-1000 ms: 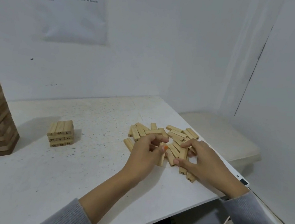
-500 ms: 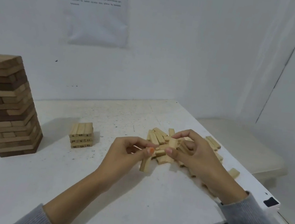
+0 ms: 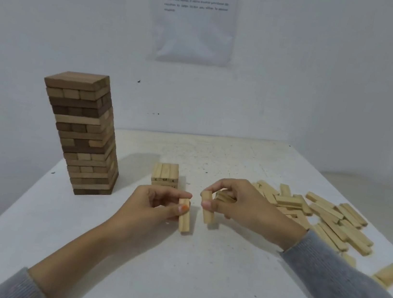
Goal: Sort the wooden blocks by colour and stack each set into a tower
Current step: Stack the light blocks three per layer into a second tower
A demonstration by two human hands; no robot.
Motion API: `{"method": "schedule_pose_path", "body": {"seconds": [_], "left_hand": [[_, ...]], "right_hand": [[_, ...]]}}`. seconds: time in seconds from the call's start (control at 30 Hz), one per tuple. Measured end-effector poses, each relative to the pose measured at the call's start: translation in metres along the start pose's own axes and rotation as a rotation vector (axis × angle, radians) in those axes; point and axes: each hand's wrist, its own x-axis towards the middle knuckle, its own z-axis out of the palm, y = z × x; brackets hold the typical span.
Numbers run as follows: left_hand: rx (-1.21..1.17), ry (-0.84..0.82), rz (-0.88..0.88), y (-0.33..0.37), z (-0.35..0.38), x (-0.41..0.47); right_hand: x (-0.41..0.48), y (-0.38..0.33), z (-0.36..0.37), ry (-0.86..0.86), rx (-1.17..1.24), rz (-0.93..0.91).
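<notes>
The left hand [image 3: 155, 203] covers the lower layers of the small stack [image 3: 165, 173], so only the stack's top row of pale blocks and the numbered ends beneath it show. The right hand [image 3: 245, 206] holds more pale wood tucked behind its curled fingers, but how many pieces cannot be made out. The sheet of paper [image 3: 196, 17] on the wall above the small stack is cut off at the top and its print is too blurred to read.

The left hand pinches one pale block [image 3: 184, 219] between thumb and forefinger, just in front of the small stack, with the block upright above the table [image 3: 171, 284]. The right hand pinches a second pale block [image 3: 207, 208] the same way, just right of the first and not touching it. The loose pile [image 3: 327, 217] lies well to the right of the small stack. The tall tower [image 3: 84, 133] of brown blocks stands to its left.

Half a second ago both hands met over the loose pile with their blocks touching. Now they have come across to the front of the small stack and are parted. The tall tower, then cut off at the left edge, is in full view.
</notes>
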Motion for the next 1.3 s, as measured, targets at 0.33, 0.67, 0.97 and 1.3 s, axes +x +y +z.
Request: {"method": "schedule_pose_path", "body": {"seconds": [0.33,0.67,0.97,1.3], "left_hand": [[0.131,-0.007,0.007,-0.008,-0.009,0.0],[0.399,0.027,0.137,-0.018,-0.011,0.006],[0.476,-0.031,0.174,-0.019,-0.014,0.005],[0.552,0.072,0.235,-0.02,-0.01,0.002]], "right_hand": [[0.011,0.014,0.023,0.0,-0.08,0.005],[0.004,0.017,0.028,0.137,0.067,0.058],[0.004,0.023,0.025,0.355,-0.135,0.01],[-0.011,0.016,0.026,-0.025,-0.337,-0.027]]}}
